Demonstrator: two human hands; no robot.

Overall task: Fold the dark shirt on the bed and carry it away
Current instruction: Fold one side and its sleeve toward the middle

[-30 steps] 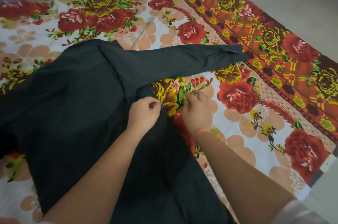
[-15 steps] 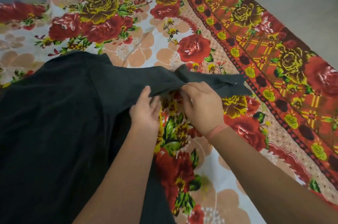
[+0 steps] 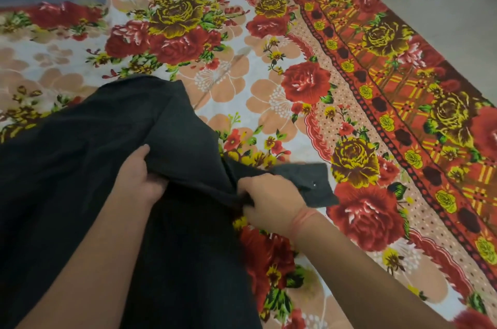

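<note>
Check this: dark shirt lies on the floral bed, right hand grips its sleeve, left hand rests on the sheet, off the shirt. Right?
Not quite. The left hand is not on the sheet: it grips a fold of the dark shirt. The rest holds in the head view: the right hand grips the sleeve, and the shirt lies on the floral bed.

Both forearms bare right down to the bottom edge of the frame, and there, just right of centre, a thin pinkish-red band (image 3: pixel 304 218), thread-like, looped snug around the wrist of the right hand (image 3: pixel 271 201).
</note>
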